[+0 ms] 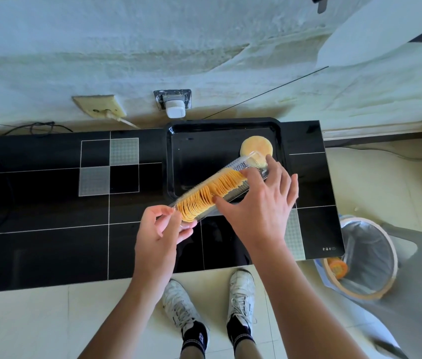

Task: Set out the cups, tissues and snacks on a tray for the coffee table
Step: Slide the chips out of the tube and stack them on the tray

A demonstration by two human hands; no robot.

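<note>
Left hand (162, 229): held the near end of the clear cracker box (215, 190); thumb & fingers (187, 231) curled round that end, pinching it.
Right hand (261, 203): lay over the far half of the box w/ fingers spread apart; thumb (221, 203) pressed on the near side of the box, fingertips reached over its far end. It was touching the box, not wrapped tight round it.
Cracker box: long, see-through, tipped at a slant; near end over the surface (49, 216), far end over the tray (204, 156). Can't tell if the far end touched the tray.
Crackers (212, 193): thin, round, yellow, standing in a row inside the box; they filled the near & middle part, the far end looked bare.
Tray: black, square w/ round corners, sat at the back right of the surface, near the wall (152, 47).
Round snack (256, 147): pale yellow & flat, lay in the tray's far right corner, partly behind the box end.
Surface: black & shiny, w/ white lines & grey squares.
Bin (365, 257): on the floor to the right, w/ a clear bag & sth orange (337, 268) inside.
Plugs (174, 104): 2 on the wall behind the surface.
Shoes (241, 296): white, on the pale floor, just under the surface edge.
</note>
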